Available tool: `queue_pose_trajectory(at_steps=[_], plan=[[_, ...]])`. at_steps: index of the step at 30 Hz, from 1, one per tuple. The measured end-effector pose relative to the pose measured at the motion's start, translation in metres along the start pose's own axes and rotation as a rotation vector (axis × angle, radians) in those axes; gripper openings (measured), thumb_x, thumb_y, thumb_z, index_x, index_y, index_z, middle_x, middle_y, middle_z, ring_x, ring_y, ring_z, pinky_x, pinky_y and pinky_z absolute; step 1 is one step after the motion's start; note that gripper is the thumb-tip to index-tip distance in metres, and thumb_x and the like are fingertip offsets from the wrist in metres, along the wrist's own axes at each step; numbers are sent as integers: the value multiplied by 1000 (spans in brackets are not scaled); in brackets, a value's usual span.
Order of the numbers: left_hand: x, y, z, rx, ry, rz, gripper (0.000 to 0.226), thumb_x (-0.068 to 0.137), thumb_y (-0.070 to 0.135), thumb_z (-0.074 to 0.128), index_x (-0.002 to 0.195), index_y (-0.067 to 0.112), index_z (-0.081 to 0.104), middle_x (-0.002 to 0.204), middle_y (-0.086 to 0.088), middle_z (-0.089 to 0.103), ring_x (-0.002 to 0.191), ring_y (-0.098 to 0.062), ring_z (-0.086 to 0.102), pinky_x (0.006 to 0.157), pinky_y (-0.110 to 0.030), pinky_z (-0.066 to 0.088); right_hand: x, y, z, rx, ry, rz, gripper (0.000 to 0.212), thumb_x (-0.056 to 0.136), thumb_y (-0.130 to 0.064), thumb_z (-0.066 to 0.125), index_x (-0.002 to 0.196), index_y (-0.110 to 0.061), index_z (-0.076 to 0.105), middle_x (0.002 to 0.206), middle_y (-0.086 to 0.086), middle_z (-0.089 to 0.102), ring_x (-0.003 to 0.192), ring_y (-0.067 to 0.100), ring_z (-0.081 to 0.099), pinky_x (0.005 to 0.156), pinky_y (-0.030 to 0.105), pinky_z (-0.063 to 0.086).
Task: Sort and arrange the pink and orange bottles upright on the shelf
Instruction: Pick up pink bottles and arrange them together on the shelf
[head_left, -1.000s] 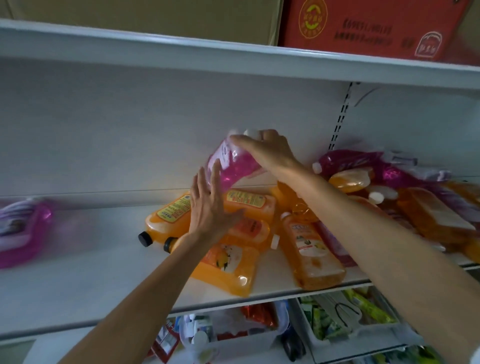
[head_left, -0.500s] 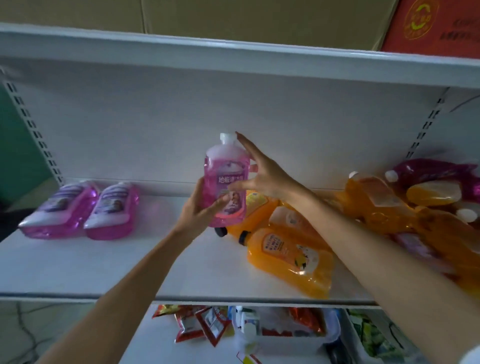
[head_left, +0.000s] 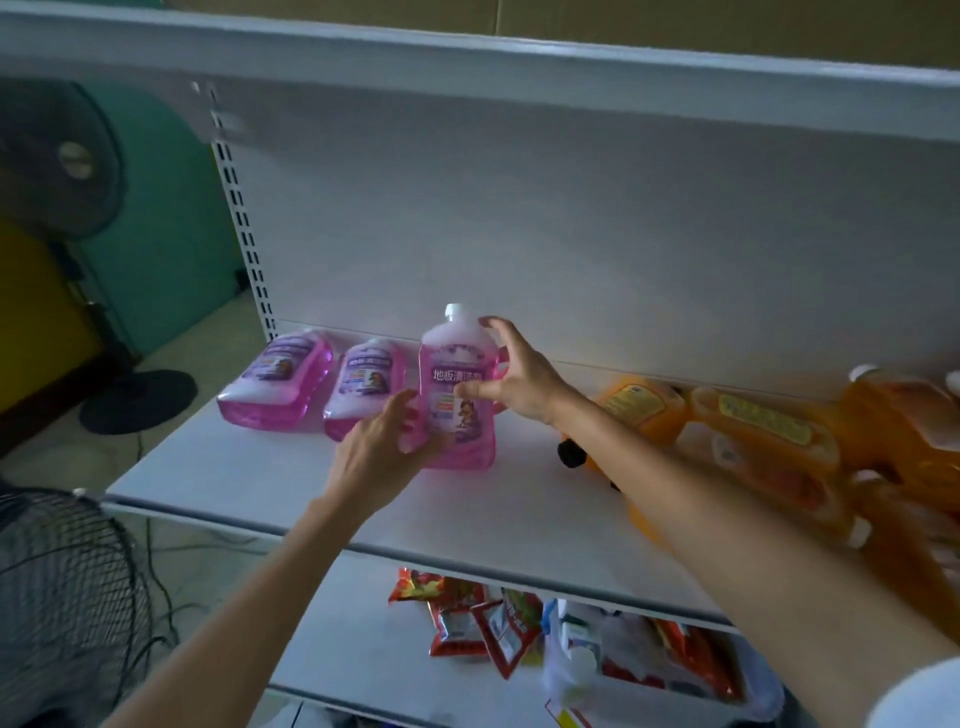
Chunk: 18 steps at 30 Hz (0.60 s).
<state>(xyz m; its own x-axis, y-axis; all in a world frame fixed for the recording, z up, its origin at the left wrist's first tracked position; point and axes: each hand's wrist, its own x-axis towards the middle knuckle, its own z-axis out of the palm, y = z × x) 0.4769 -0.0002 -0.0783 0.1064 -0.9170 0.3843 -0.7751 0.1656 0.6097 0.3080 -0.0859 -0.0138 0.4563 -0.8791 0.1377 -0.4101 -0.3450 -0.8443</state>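
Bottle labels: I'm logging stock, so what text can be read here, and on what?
"地板清洁剂": front label of the upright pink bottle.
Two other pink bottles, orange bottles, snack packets on the shelf below: print too blurred to read.

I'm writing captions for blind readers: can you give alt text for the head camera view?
Two hands hold a pink bottle upright on a white shelf, left hand low on its side, right hand by its handle. Two more pink bottles lie left of it; orange bottles lie jumbled at right.
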Motion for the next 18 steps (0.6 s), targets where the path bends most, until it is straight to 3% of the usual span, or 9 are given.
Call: queue_pose_trajectory(at_steps=[2, 4, 8, 13, 17, 18], plan=[[-11, -17, 0, 105, 18, 139, 64, 72, 43, 70, 124, 20, 41, 109, -10, 65, 90, -27, 63, 76, -43, 54, 8, 2, 8, -45, 63, -3, 82, 72, -27, 80, 138, -19, 33, 128, 6, 51, 108, 22, 54, 82, 37, 51], [-21, -25, 1, 249, 74, 184, 63, 69, 45, 69, 121, 19, 44, 112, -14, 61, 95, -33, 58, 78, -45, 52, 17, 6, 12, -70, 99, 36, 79, 73, -30, 79, 138, -18, 36, 133, 5, 50, 115, 24, 52, 90, 32, 46], [-19, -31, -3, 316, 198, 118, 70, 66, 21, 81, 126, 17, 45, 101, -22, 52, 86, -39, 54, 72, -46, 51, 24, 13, 17, -97, 131, 123, 80, 76, -38, 75, 142, -18, 37, 137, 5, 51, 122, 24, 49, 96, 30, 43], [-19, -29, -3, 280, 209, 31, 68, 61, 5, 80, 122, 12, 50, 101, -23, 46, 90, -43, 47, 65, -44, 50, 25, 17, 27, -84, 205, 162, 68, 81, -35, 72, 137, -10, 43, 129, 5, 56, 116, 21, 53, 90, 24, 42], [-18, -28, -4, 278, 217, 0, 57, 64, 3, 76, 117, 11, 58, 112, -12, 33, 100, -48, 40, 67, -48, 50, 29, 17, 35, -123, 240, 172, 39, 83, -33, 70, 113, -11, 59, 99, 1, 63, 90, 19, 57, 55, 10, 38], [-19, -28, -5, 274, 212, 1, 56, 64, 3, 76, 117, 11, 59, 113, -12, 33, 99, -48, 40, 68, -48, 50, 30, 17, 39, -156, 226, 181, 36, 84, -35, 68, 111, -12, 60, 99, 2, 64, 88, 19, 57, 54, 10, 37]])
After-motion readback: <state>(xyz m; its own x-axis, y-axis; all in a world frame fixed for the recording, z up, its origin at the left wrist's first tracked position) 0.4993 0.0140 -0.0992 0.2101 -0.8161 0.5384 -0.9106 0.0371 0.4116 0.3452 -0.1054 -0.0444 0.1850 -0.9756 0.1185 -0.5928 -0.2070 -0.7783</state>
